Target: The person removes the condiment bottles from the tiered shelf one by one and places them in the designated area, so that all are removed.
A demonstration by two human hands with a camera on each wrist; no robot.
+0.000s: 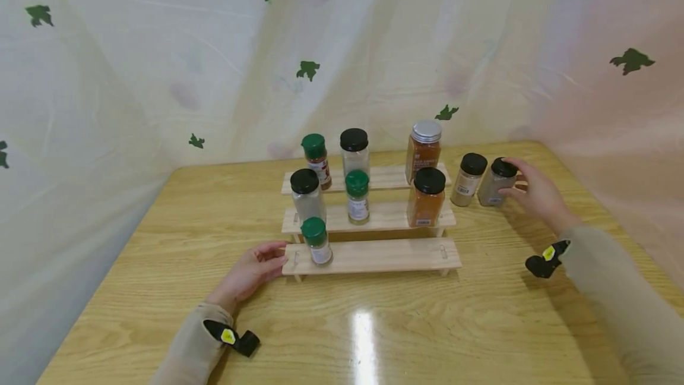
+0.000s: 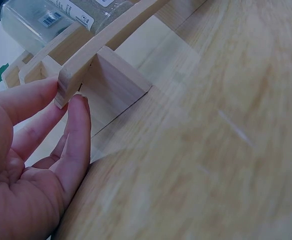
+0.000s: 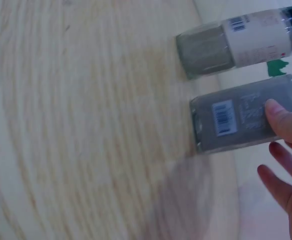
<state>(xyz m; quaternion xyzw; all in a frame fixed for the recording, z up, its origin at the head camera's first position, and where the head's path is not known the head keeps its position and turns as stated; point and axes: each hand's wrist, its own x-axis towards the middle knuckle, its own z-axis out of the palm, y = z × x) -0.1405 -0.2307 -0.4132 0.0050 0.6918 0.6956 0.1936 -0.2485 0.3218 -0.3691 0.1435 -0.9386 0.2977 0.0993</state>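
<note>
- Right hand (image 1: 542,195) grips the grey jar (image 1: 493,188), thumb against its side and a finger reaching up to its black lid.
- Left hand (image 1: 253,272) pinches the left end of the near shelf (image 1: 385,256), fingertips above and below the board, as the left wrist view shows.
- Grey jar: on the right of the scene, beyond the right end of the wooden rack; it leans slightly, and a barcode label shows on its side. Whether its base touches the table cannot be told.
- Tan jar (image 1: 466,182), black-lidded with a pale label, stands just left of the grey jar, between it and the rack.
- Near shelf: one small green-lidded jar (image 1: 317,242) stands toward its left end.
- Middle shelf (image 1: 387,214): a black-lidded pale jar (image 1: 309,201) at left, a green-lidded shaker (image 1: 357,198) near the centre, a black-lidded orange jar (image 1: 426,198) at right.
- Far shelf (image 1: 389,177): a green-lidded red-brown jar (image 1: 317,159) at left, a black-lidded clear jar (image 1: 355,153) next to it, a silver-lidded jar (image 1: 424,150) at right.
- Wood-grained table (image 1: 454,325) carries it all; a pale curtain (image 1: 133,76) with green leaf prints hangs at the far side.
</note>
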